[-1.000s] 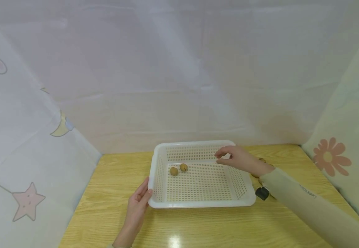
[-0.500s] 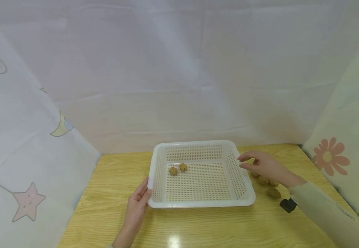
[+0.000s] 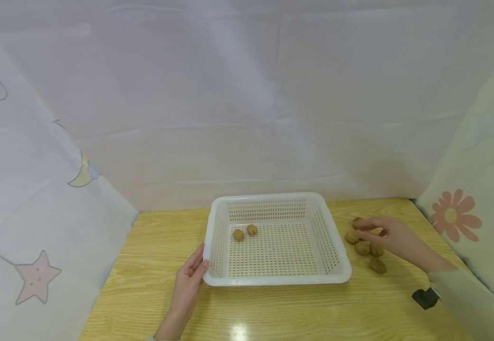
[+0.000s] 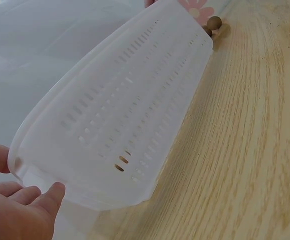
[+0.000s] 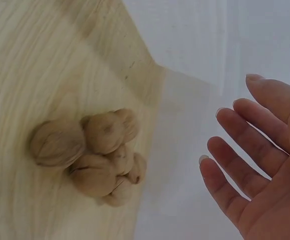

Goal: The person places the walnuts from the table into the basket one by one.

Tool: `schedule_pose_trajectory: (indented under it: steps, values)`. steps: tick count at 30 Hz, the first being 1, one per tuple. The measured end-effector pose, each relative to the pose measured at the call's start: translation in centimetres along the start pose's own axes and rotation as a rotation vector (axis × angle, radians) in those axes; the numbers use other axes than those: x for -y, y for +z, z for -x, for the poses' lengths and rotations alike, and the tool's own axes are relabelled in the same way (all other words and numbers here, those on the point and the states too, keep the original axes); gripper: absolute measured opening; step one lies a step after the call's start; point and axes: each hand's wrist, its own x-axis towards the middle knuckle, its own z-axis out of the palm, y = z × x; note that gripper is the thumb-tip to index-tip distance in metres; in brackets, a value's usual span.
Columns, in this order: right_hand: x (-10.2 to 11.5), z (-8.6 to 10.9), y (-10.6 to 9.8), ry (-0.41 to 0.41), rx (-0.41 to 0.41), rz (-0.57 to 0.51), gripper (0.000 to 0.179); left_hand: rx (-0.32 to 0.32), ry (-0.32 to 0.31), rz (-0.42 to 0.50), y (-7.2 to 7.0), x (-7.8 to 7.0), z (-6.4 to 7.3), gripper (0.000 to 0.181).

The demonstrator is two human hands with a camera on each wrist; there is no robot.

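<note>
A white slotted plastic basket [image 3: 278,280] rests on the wooden table, with two walnuts [image 3: 238,235] on its floor towards the left. My left hand [image 3: 188,279] grips the basket's left rim; the left wrist view shows its thumb at the rim and its fingers against the outer wall. To the right of the basket lies a cluster of several walnuts [image 5: 92,180]. My right hand [image 3: 393,237] hovers over that cluster, covering part of it in the head view. Its fingers [image 5: 235,175] are spread and slightly bent, and the right wrist view shows nothing held.
The wooden table [image 3: 289,312] runs up to a pale cloth backdrop [image 3: 247,113] behind the basket. Printed cloth walls [image 3: 38,203] stand on the left and right. A black device [image 3: 426,298] sits at the right wrist.
My right hand has moved right from over the basket, past its right rim, to above the walnut cluster. The left hand and the basket have stayed in place.
</note>
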Motion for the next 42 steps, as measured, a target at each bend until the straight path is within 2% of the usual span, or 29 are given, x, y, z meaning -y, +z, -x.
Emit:
schedule_pose_trajectory:
  steps: [5, 15, 21, 27, 34, 42]
  values:
    - [-1.7, 1.5, 0.1, 0.019, 0.004, 0.031, 0.031, -0.007, -0.005, 0.002, 0.0, 0.0, 0.0, 0.061]
    - [-5.1, 4.7, 1.6, 0.141, 0.064, 0.036, 0.033, -0.003, 0.002, 0.01, -0.1, 0.2, 0.1, 0.061]
    - [-6.8, 6.2, 3.2, 0.117, 0.034, 0.048, 0.027, 0.014, 0.017, 0.005, -0.1, 0.2, 0.1, 0.061]
    - [-7.5, 6.5, 4.5, 0.099, 0.01, 0.047, 0.029, 0.016, 0.019, 0.006, -0.2, 0.3, 0.0, 0.06]
    - [-7.8, 6.0, 5.1, 0.064, -0.011, 0.101, 0.028, 0.007, 0.009, 0.0, -0.1, 0.2, -0.1, 0.06]
    - [-7.8, 5.6, 5.3, 0.086, -0.004, 0.098, 0.029, 0.006, 0.002, -0.003, -0.1, 0.2, 0.0, 0.061]
